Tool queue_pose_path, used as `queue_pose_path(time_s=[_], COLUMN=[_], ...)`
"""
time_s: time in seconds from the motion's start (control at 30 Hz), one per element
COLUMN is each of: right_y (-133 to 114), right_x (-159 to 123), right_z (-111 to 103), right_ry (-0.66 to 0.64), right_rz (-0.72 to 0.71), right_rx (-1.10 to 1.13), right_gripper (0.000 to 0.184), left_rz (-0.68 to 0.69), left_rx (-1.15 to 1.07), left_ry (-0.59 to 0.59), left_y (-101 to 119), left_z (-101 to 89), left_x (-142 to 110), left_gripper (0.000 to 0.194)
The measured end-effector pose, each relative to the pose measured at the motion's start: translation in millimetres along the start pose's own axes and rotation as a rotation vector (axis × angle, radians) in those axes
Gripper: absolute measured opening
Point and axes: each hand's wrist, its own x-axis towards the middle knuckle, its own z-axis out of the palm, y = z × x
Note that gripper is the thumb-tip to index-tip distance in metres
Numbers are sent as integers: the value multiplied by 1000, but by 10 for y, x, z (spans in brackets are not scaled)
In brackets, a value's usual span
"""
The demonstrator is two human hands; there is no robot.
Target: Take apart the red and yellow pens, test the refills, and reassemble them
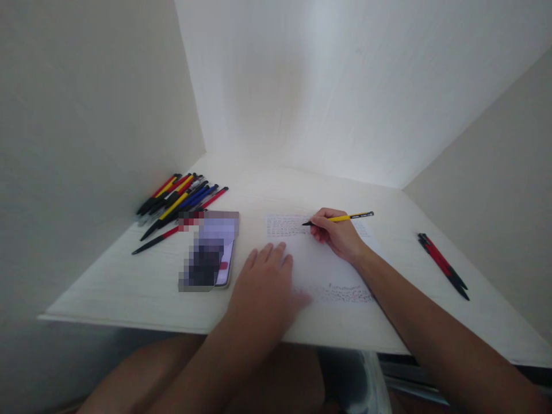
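My right hand (338, 234) is closed around a yellow pen with a black tip (345, 218). The pen's tip touches the upper part of a white sheet of paper (323, 261) that carries lines of small writing at its top and bottom. My left hand (264, 276) lies flat with fingers stretched out on the sheet's left edge, holding nothing.
A pile of several red, yellow, blue and black pens (179, 204) lies at the table's back left. A phone (211, 253) rests left of the paper. Two red and black pens (442, 264) lie at the right. White walls enclose the white table (129, 287) on three sides.
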Motion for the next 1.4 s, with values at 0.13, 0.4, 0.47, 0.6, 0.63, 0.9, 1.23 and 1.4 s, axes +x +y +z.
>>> queue_pose_path(time_s=[0.13,0.4,0.47,0.6,0.63,0.9,1.23,1.4], right_y=[-62,-61,-48,-39,-44,-89,-53,-81], right_x=[6,12,19,15,8,-19,22,35], right_z=[0,-28,-38,-30,-23,6,-20,6], right_ry=[-7,-55,-63,-45,-36,-35,-31,6], right_rz=[44,64,55,34,31,34,49,44], right_rx=[131,180,180,189,191,175,156,126], right_gripper=[19,22,23,23,23,24,25,26], left_rz=[2,-272,-281,-253,-247,-194,-232,-244], left_rx=[-67,-58,-67,28,50,143,82,52], left_ry=[94,433,339,241,231,172,181,189], left_y=[-152,-1184,-1335,-1411,-1404,-1335,-1343,-1341], left_z=[-305,-600,-419,-195,-186,-264,-250,-253], left_x=[-49,-532,-625,-675,-670,-666,-653,-646], left_gripper=[32,36,40,42,42,45,47,44])
